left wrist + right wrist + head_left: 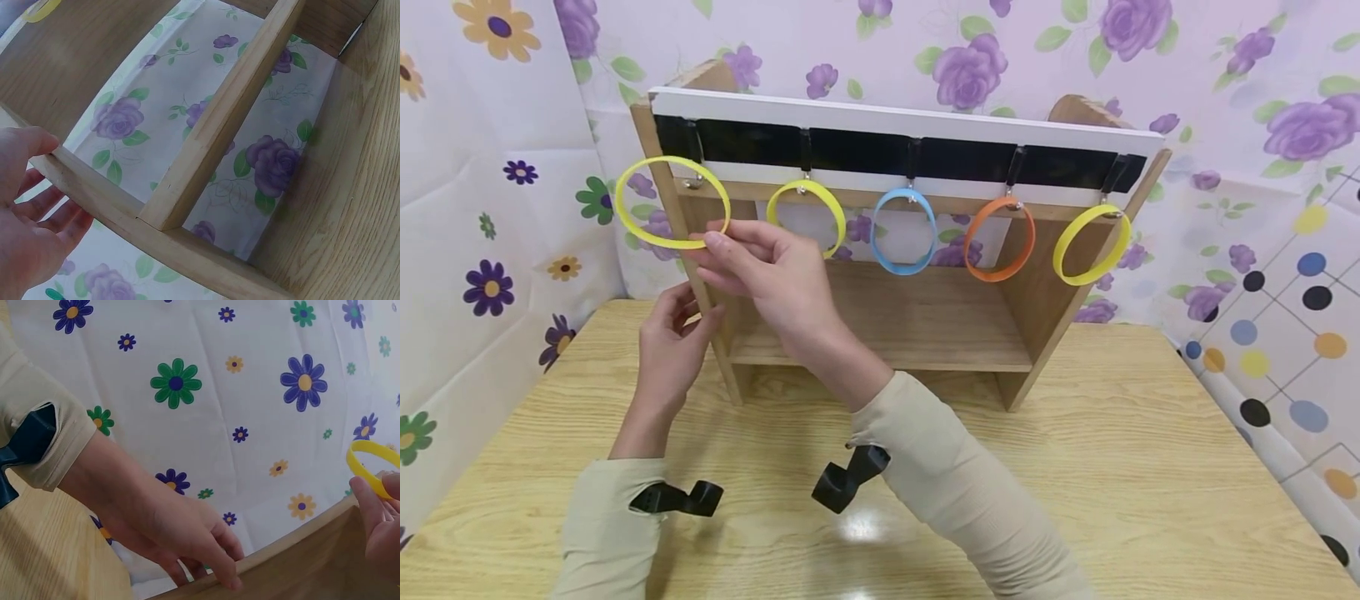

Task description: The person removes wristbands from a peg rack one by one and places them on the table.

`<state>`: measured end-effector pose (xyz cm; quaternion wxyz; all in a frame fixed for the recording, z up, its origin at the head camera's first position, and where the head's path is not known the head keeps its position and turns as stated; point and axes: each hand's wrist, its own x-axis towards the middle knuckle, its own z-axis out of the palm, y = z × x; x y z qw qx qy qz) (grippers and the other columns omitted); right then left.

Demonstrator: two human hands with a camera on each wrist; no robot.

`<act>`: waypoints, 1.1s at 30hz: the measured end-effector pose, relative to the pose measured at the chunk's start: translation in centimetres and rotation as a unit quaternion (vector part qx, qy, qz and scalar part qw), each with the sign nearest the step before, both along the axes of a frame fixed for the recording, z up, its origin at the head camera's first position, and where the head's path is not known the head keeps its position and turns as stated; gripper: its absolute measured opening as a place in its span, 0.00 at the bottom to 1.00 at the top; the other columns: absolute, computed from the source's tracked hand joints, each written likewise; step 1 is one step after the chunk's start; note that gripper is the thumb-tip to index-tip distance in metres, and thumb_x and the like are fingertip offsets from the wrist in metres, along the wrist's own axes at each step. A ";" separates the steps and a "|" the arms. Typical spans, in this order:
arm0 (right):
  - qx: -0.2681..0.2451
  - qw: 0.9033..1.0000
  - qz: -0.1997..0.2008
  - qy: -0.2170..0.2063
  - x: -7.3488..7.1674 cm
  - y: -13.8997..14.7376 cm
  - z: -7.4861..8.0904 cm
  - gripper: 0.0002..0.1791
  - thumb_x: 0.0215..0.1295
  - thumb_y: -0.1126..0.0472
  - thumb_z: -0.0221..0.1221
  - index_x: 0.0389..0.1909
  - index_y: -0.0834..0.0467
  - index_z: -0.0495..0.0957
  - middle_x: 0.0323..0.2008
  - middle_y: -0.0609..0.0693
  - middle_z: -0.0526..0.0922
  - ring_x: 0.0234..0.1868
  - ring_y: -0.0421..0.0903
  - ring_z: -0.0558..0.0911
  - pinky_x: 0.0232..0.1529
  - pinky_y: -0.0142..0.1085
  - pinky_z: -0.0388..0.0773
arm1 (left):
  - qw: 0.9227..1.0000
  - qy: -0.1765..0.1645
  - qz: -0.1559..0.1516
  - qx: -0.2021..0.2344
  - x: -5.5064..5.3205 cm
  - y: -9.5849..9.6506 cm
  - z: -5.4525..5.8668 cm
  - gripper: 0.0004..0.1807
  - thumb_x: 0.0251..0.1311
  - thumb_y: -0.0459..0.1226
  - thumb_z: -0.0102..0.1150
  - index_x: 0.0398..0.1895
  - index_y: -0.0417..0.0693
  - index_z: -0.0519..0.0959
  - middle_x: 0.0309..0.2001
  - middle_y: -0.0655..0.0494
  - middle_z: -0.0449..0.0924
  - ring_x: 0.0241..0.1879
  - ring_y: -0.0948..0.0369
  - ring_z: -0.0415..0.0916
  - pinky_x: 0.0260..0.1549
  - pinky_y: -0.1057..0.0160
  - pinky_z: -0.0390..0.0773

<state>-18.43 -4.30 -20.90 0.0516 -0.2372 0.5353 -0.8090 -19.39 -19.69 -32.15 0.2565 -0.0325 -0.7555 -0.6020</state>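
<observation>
My right hand (775,267) pinches the lower right edge of a yellow silicone wristband (617,204) between thumb and fingers. The band's upper right side overlaps the leftmost metal hook (694,181) in the head view; whether it sits on the hook I cannot tell. My left hand (673,346) holds the left side panel (112,197) of a wooden shelf, thumb on one face and fingers on the other. Along the shelf's front hang another yellow wristband (831,208), partly behind my right hand, a blue one (904,268), an orange one (1000,273) and a yellow one (1067,275).
A white rail with a black strip (857,154) spans the shelf's top and carries the hooks. The shelf board (940,333) lies below. The shelf stands on a wood-grain table (1112,467), with flowered cloth (880,50) behind and at the left.
</observation>
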 end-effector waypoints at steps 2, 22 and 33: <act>0.006 1.000 -0.005 0.017 0.3 0.1 0.1 0.14 0.66 0.71 0.58 0.49 0.74 0.77 0.41 0.63 0.84 0.41 0.52 0.85 0.42 0.37 0.82 | 1.000 -0.006 0.001 -0.004 0.0 -0.1 0.0 0.24 0.67 0.34 0.56 0.64 0.36 0.67 0.54 0.53 0.71 0.55 0.61 0.70 0.55 0.65 0.73; 0.064 0.993 -0.007 0.100 2.4 2.8 -1.8 0.14 0.65 0.71 0.59 0.50 0.71 0.78 0.45 0.59 0.84 0.40 0.45 0.85 0.41 0.42 0.83 | 1.000 -0.013 0.001 -0.003 0.0 -0.2 -0.1 0.26 0.65 0.38 0.59 0.66 0.42 0.68 0.57 0.56 0.71 0.55 0.62 0.70 0.52 0.71 0.74; 0.061 0.992 -0.011 0.110 2.8 4.3 -4.6 0.13 0.65 0.71 0.59 0.49 0.72 0.78 0.43 0.63 0.83 0.41 0.48 0.84 0.39 0.48 0.83 | 0.999 -0.040 0.025 0.001 -0.1 -0.1 -0.1 0.26 0.64 0.37 0.61 0.64 0.41 0.69 0.55 0.50 0.72 0.56 0.57 0.71 0.50 0.68 0.76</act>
